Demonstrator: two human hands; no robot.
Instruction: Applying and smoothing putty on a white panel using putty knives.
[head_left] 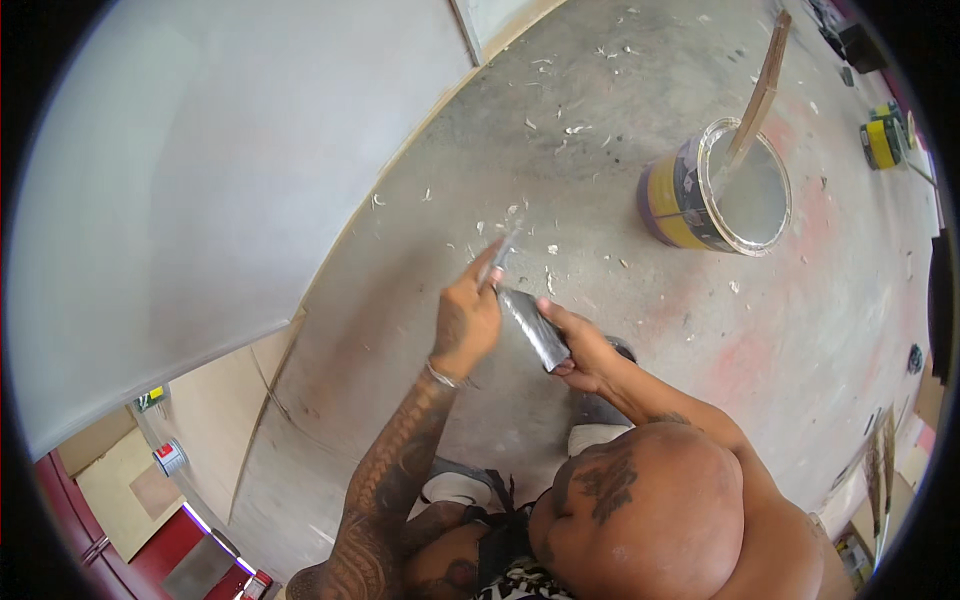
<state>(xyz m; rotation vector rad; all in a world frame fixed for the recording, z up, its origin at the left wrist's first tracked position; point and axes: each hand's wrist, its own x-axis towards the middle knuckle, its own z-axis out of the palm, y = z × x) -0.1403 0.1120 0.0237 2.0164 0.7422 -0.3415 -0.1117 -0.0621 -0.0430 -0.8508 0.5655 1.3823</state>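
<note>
Fingers of your left hand (466, 322) are curled in, with the fingertips (488, 268) pinched on the upper end of a dark grey roller sleeve (532, 328), where something thin and pale seems to be peeling off; it is blurred, so I cannot tell whether that is a blade, a strip or a scraper. Your right hand (583, 352) is wrapped round the lower end of the sleeve, thumb along its side, so the sleeve hangs slanted between your two grips, off the floor.

If that pale thing is an edge, a slip would drive it toward the left fingertips, which sit right at the working point. The right grip sits at the very end, so a hard pull could twist the sleeve free.

Beyond the fingers, pale shavings (548, 248) litter the concrete floor (400, 330). Farther off to their right stands an open paint bucket (716, 190) with a wooden stir stick (762, 90) leaning in it; a dropped sleeve rolling that way could knock it.
</note>
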